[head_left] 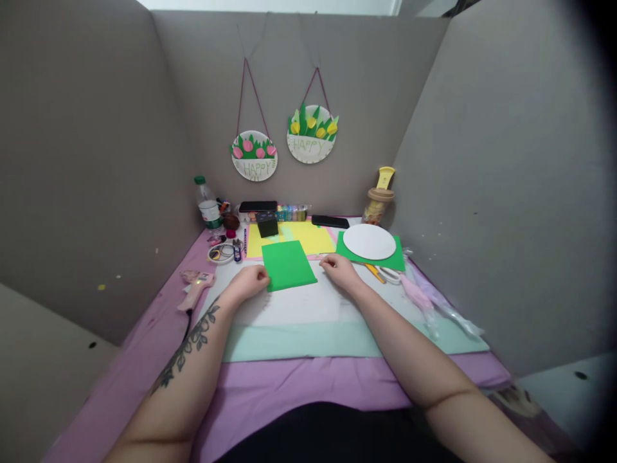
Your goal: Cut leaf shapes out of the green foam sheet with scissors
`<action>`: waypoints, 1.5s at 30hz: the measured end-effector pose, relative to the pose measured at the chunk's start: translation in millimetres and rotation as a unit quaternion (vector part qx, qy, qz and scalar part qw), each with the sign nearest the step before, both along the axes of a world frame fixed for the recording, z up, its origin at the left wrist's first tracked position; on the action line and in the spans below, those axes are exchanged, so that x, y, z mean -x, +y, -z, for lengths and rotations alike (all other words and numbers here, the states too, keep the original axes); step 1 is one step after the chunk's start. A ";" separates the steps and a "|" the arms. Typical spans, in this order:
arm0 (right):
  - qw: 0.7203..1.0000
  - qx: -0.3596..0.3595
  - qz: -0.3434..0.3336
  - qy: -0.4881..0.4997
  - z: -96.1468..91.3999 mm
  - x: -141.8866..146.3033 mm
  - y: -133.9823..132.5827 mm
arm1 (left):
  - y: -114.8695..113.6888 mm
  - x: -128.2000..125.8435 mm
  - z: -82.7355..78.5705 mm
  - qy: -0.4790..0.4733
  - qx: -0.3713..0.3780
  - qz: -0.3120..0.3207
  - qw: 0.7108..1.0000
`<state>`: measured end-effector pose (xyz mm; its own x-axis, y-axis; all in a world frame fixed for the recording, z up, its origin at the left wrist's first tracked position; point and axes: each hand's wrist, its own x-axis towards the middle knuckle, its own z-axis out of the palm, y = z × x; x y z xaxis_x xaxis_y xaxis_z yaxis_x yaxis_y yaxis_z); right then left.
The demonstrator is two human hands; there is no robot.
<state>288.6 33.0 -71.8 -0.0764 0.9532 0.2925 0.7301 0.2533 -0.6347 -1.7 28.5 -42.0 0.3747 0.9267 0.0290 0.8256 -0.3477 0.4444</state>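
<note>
A green paper sheet lies on the pale work mat in front of me. My left hand rests at the sheet's lower left corner with the fingers curled and touching its edge. My right hand sits just right of the sheet, fingers bent in a loose pinch; what it holds, if anything, is too small to see. A yellow sheet lies behind the green one.
A white paper plate rests on another green sheet at the right, with scissors beside it. A pink glue gun, a water bottle, a black box, glitter tubes and two phones line the back. Grey partition walls enclose the table.
</note>
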 end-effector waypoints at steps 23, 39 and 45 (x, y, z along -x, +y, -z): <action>0.986 -0.013 -0.112 -0.124 7.2 37.1 -9.1 | -2.5 -25.8 13.5 0.010 -0.024 0.046 0.999; 0.985 0.014 -0.087 -0.151 2.8 41.3 -12.3 | -1.5 -26.3 10.7 0.048 0.018 0.019 0.999; 0.978 -0.014 -0.097 -0.184 -0.7 48.1 -24.0 | 3.1 -14.3 14.8 0.040 0.025 0.024 0.999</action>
